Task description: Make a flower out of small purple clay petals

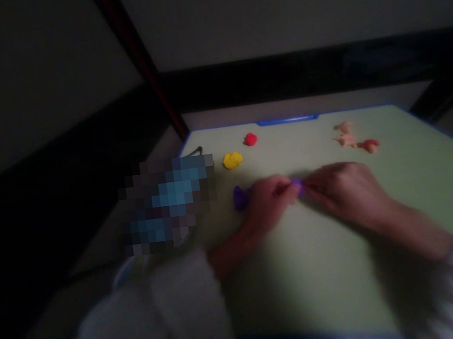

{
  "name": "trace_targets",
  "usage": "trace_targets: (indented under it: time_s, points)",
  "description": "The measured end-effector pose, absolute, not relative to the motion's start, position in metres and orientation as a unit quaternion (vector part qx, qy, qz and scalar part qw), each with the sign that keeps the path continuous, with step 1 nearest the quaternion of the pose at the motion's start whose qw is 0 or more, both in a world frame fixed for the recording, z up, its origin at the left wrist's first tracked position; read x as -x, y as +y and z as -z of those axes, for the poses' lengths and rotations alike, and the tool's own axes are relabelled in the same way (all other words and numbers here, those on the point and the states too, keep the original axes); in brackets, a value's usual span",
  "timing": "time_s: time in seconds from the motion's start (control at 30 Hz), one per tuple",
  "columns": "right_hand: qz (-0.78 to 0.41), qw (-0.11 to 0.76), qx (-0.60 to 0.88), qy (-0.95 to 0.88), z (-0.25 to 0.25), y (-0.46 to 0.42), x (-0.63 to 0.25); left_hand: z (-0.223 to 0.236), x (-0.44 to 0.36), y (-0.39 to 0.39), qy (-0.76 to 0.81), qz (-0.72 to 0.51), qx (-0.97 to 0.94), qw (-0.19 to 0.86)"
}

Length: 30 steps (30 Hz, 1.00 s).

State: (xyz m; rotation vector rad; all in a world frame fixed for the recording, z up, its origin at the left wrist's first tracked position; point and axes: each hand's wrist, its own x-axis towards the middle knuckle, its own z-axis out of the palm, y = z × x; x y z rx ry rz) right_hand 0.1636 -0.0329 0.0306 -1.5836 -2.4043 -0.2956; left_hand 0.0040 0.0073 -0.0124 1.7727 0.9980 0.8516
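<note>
Over the middle of the pale table, my left hand (pixel 269 200) and my right hand (pixel 345 190) meet at a small bit of purple modelling clay (pixel 298 186). Both hands are closed, thumb and fingers pinching the clay from either side. A bigger purple clay lump (pixel 240 198) shows just left of my left hand, partly covered by it; whether it joins the pinched bit is hidden. Beyond my hands lie a yellow clay lump (pixel 232 160) and a red one (pixel 251 139).
Several flesh-coloured clay pieces (pixel 346 139), one partly red (pixel 370 144), lie toward the back right of the table (pixel 306 280). A blurred-out bluish object (pixel 172 198) is at the table's left edge. A dark wall band (pixel 260 80) runs behind.
</note>
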Motion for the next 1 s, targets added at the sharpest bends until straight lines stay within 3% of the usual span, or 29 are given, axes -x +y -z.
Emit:
trace_targets:
  time_s: [0.2, 0.43, 1.0]
  points:
    - [0.09, 0.134, 0.543, -0.824, -0.0316, -0.0326, -0.1649, 0.0139, -0.0036, 0.0086, 0.408, -0.351, -0.706, 0.46]
    - [0.066, 0.16, 0.538, -0.825, -0.0334, -0.0332, -0.1655, 0.0144, -0.0064, 0.0055, 0.387, -0.373, -0.649, 0.539]
    - [0.085, 0.121, 0.514, -0.845, -0.0282, -0.0302, -0.1653, 0.0152, -0.0064, 0.0049, 0.406, -0.381, -0.677, 0.482]
